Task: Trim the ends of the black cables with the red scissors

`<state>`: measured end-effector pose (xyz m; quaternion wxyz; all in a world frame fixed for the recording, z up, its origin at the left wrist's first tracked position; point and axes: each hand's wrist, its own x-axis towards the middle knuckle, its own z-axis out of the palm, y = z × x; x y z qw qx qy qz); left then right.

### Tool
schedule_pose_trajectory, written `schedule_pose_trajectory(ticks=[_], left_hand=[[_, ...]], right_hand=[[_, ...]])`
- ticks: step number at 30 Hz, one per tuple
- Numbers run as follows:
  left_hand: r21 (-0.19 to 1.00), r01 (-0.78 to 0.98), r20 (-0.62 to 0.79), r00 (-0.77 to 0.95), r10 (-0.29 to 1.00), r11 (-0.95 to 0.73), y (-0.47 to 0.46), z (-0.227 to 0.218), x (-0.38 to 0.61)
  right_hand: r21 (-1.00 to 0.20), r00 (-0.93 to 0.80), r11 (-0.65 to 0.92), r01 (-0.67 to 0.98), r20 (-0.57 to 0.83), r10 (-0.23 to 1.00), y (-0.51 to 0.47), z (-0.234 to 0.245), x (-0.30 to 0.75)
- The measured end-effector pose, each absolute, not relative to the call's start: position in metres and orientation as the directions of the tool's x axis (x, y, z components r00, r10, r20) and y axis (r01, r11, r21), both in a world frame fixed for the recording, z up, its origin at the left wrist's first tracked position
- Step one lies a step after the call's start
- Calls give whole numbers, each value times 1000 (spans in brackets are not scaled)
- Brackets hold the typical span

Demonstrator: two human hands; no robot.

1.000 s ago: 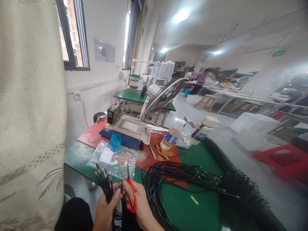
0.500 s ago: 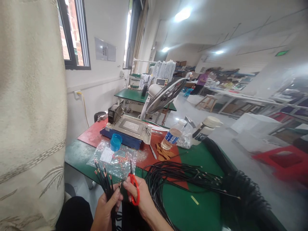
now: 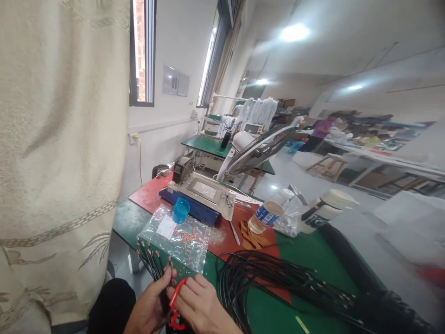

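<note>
My left hand (image 3: pixel 148 306) is closed round a bunch of thin black cables (image 3: pixel 151 262) whose stripped copper ends fan upward. My right hand (image 3: pixel 200 304) is closed on red-handled scissors (image 3: pixel 175 299), with the handles between the two hands, right beside the cable bunch. The scissor blades are hidden by the fingers. Both hands sit at the near edge of the green table (image 3: pixel 274 311), above my dark trouser leg (image 3: pixel 111 301).
A clear plastic bag of small orange terminals (image 3: pixel 177 239) and a blue cap (image 3: pixel 181 211) lie ahead. Behind them are a flat machine (image 3: pixel 203 192), a water bottle (image 3: pixel 266 217), a white jar (image 3: pixel 325 211) and a fan (image 3: pixel 259 148). Coiled black cables (image 3: pixel 278 278) cover the right. A curtain (image 3: pixel 59 153) hangs left.
The view swung left and down. My right hand turned the scissors over, so the blades no longer point up and the handles now lie low between my hands. The left hand kept its cable bunch.
</note>
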<state>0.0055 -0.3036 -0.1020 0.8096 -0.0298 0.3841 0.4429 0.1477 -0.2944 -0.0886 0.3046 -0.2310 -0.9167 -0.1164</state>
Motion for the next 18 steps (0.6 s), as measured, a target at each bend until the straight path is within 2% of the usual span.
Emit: schedule_pose_trajectory(ticks=[5,8,10,11,13,15,16,18], left_hand=[[200,-777,-625,368,688,597,-306,-100,6],[250,-782,-625,319,712,570,-305,-95,6],[325,-775,-630,249,735,541,-304,-98,4],[378,-763,-635,198,747,524,-303,-104,1],[505,-721,-614,86,784,475,-303,-123,-10],[590,-681,-544,62,837,433,-303,-150,-25],[603,-661,-536,78,841,446,-304,-164,-34],[586,-651,-542,129,830,483,-309,-186,-51]], right_hand=[[112,-750,895,432,596,287,-290,-89,144],[92,-720,905,416,642,265,-288,-86,143],[16,-632,895,446,714,302,-282,-81,142],[-56,-559,878,475,752,350,-277,-77,142],[-301,-360,780,549,757,546,-261,-66,144],[-588,-130,571,573,623,772,-237,-53,148],[-694,-22,460,553,540,841,-223,-47,151],[-802,104,304,513,410,906,-196,-38,155]])
